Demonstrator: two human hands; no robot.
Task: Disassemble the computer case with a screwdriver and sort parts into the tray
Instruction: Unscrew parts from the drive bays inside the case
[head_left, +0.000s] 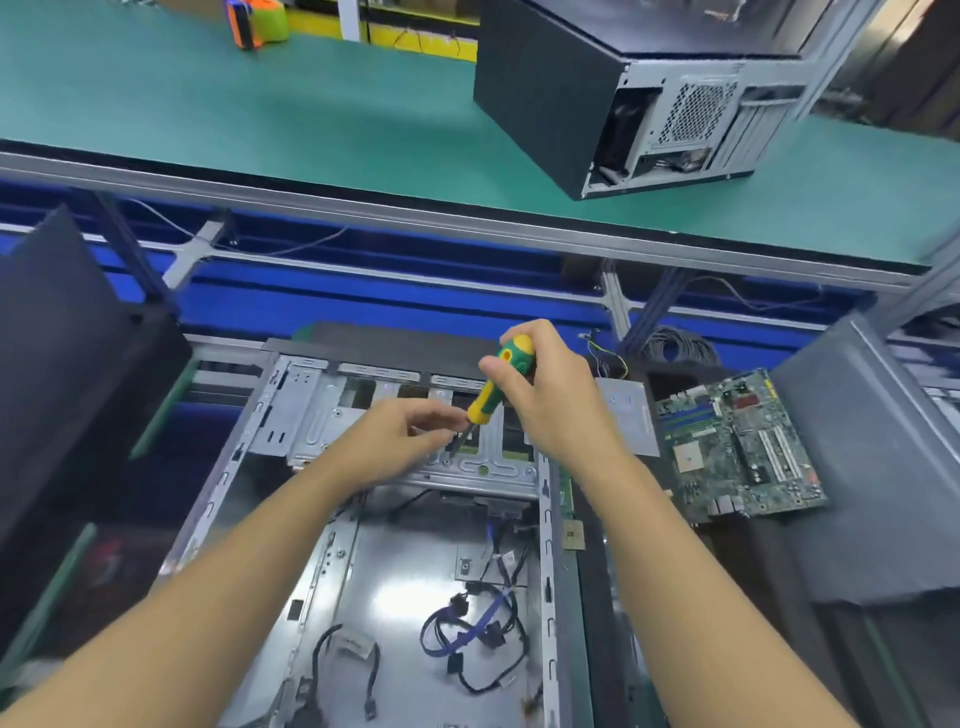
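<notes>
Mobo (737, 447) out; cables (467, 629) + cage (322, 415) left in case (545, 545). R hand (545, 400) grips screwdriver (498, 379) on a cage screw; L fingers (441, 418) narrow by shaft, grip unclear.

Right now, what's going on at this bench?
A person is working on the drive bracket of the open computer case. The right hand grips the yellow-green screwdriver, tip down on the bracket. The left hand has fingers at its shaft, contact unclear. The motherboard lies out beside the case, loose cables on its floor.
</notes>
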